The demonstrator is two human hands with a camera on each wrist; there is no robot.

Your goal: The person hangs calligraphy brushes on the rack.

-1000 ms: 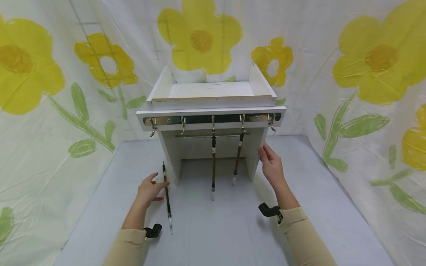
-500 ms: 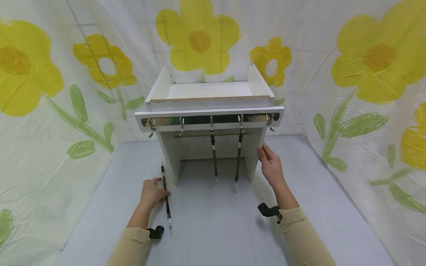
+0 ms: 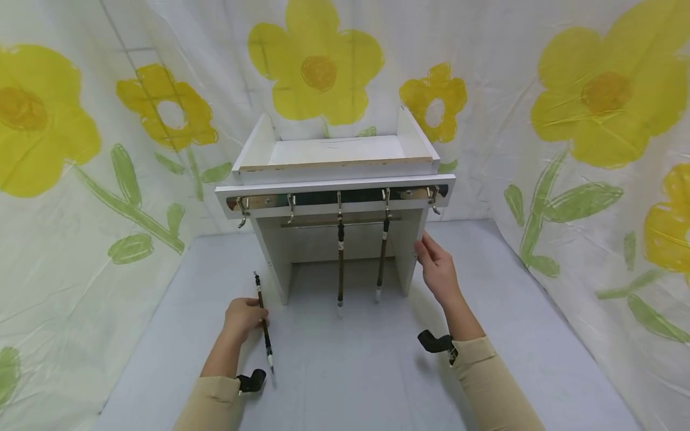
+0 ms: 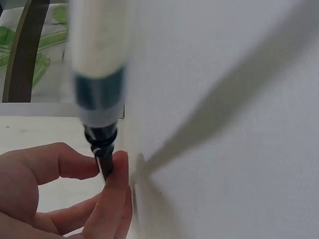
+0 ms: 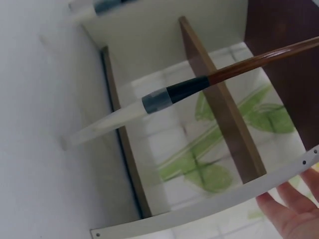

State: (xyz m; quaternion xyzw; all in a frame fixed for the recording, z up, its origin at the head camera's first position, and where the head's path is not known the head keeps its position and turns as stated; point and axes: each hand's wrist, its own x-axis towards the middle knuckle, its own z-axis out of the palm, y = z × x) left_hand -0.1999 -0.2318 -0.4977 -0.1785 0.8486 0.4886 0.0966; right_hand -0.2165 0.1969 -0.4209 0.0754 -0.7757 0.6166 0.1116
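My left hand (image 3: 239, 317) pinches a calligraphy brush (image 3: 266, 335) by its slim handle, left of a white wooden rack (image 3: 336, 185). The brush slants with its pale tip toward me; in the left wrist view its bristle end (image 4: 99, 50) looms large above thumb and fingers. Against the rack's right side panel (image 3: 412, 257) rest the fingertips of my right hand (image 3: 441, 272); the right wrist view shows those fingers (image 5: 284, 206) at the panel's outer side. Two more brushes hang tip down from the middle hook (image 3: 339, 200) and the one right of it (image 3: 387, 200).
Three other hooks on the metal strip hold nothing, two left and one far right. A thin metal rod (image 3: 296, 224) crosses under the rack top. The rack stands on a white-covered table (image 3: 345, 371), enclosed by flower-patterned curtains (image 3: 318, 72).
The left hand has gone from open fingers beside the lying brush to pinching it, and the brush has shifted slightly left. The hanging brushes have swung; the right hand stays at the panel.
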